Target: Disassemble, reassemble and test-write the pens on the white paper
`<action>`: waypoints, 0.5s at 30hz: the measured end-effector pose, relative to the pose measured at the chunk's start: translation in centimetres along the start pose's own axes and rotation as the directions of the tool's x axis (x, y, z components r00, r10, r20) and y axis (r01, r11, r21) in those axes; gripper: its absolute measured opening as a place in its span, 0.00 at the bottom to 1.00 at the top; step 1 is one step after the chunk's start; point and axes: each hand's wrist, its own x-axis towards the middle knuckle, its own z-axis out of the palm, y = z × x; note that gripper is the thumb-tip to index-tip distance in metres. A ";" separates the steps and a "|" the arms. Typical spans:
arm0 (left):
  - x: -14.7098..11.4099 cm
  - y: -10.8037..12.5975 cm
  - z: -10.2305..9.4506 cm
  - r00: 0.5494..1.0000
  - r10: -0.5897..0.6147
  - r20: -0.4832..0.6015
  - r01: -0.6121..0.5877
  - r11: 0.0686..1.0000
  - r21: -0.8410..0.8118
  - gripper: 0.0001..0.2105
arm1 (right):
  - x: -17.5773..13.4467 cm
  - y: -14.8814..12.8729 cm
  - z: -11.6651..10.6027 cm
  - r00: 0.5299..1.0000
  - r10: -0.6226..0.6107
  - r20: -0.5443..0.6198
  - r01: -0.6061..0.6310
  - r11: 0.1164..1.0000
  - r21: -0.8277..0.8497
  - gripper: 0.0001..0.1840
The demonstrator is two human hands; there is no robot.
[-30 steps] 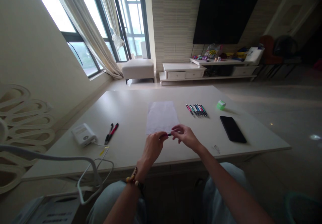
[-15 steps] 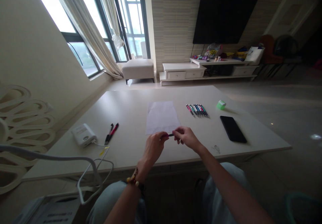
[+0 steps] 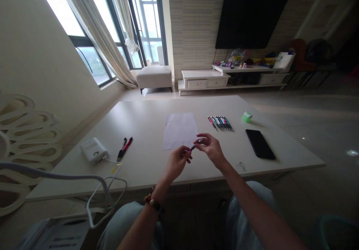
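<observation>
Between my two hands is a slim dark pen [image 3: 193, 147] with a purplish part, tilted up toward the right. My left hand [image 3: 178, 160] is closed on its lower left end. The fingers of my right hand [image 3: 211, 149] pinch its upper right end, partly covering it. Just beyond, a white sheet of paper [image 3: 181, 128] lies flat, with lines of writing along its near edge. Right of the paper lies a row of several pens [image 3: 221, 123] in mixed colours.
On the white table [image 3: 146, 167], a black pen [image 3: 122, 149] and a red-and-black pen [image 3: 126, 147] lie left, beside a white box-shaped device [image 3: 94, 151] with a white cable [image 3: 125, 184]. To the right are a black phone [image 3: 260, 144], a green-and-white small item [image 3: 246, 116] and a small clear object [image 3: 241, 165].
My right hand has risen slightly and shifted right. The pen has gone from nearly level to tilted up at its right end. My left hand has moved slightly right.
</observation>
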 end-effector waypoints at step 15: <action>0.3 -1.3 2.0 0.984 -0.154 0.093 0.178 0.919 -0.352 0.21 | -0.2 0.4 0.5 0.996 0.084 0.022 -0.086 0.988 0.128 0.23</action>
